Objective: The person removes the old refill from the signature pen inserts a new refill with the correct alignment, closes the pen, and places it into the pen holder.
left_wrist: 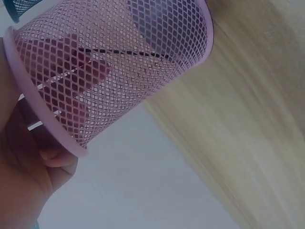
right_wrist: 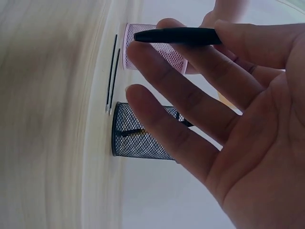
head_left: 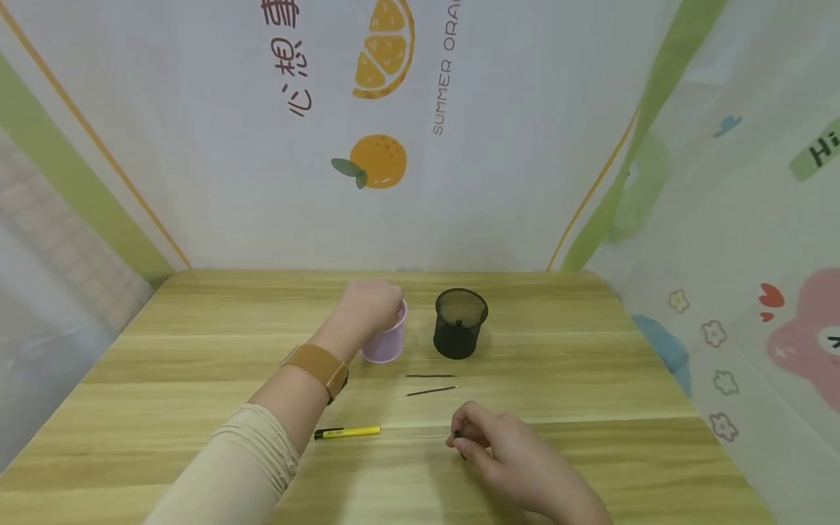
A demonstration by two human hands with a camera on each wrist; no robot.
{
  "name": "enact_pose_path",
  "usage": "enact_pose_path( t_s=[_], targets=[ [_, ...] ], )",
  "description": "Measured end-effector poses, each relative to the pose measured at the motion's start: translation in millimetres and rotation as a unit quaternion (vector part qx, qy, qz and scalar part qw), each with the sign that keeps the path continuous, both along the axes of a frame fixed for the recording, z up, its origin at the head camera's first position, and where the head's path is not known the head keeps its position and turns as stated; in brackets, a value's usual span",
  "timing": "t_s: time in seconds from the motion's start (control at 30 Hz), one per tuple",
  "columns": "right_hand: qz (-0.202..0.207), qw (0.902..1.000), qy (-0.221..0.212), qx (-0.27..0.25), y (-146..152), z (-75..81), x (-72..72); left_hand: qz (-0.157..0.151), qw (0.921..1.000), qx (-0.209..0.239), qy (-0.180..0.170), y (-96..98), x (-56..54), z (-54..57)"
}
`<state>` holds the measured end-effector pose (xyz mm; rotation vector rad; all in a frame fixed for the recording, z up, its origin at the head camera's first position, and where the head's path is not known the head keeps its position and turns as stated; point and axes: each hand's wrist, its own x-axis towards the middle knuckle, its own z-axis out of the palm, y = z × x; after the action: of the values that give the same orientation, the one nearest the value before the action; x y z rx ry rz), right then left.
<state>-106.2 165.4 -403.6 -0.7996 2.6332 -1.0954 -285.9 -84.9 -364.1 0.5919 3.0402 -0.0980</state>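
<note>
My left hand reaches down into the pink mesh pen holder. Through the mesh in the left wrist view, its fingers show inside, next to a thin dark pen refill; whether they pinch it cannot be made out. My right hand is low above the table at the front right, pinching a short black pen between thumb and fingers. The other fingers are spread in the right wrist view. Two thin dark refills lie between that hand and the holders.
Right of the pink holder stands a black mesh pen holder, with a dark, partly yellow item inside. A yellow and black utility knife or marker lies near my left forearm. A printed curtain rises behind the wooden table.
</note>
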Motion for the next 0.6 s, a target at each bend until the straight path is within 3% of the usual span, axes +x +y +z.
enact_pose_path(
  t_s=[0.1, 0.33, 0.5, 0.6],
  targets=[
    [-0.003, 1.0, -0.003, -0.004, 3.3, -2.4, -0.7, 0.003, 0.9999, 0.01, -0.008, 5.0, -4.2, -1.1],
    [-0.004, 0.9999, -0.005, -0.008, 3.9, 0.3, -2.1, 0.012, 0.9985, 0.05, -0.019, 1.1, -1.3, 14.8],
    [-0.002, 0.9999, -0.009, -0.009, 3.5, 1.5, -4.3, 0.009, 0.9965, 0.065, 0.053, -4.6, 5.7, 36.6],
    [0.0, 0.9998, -0.016, -0.008, 3.0, 2.2, -5.7, 0.001, 0.9927, 0.078, 0.092, -6.3, 16.6, 48.7]
  ],
)
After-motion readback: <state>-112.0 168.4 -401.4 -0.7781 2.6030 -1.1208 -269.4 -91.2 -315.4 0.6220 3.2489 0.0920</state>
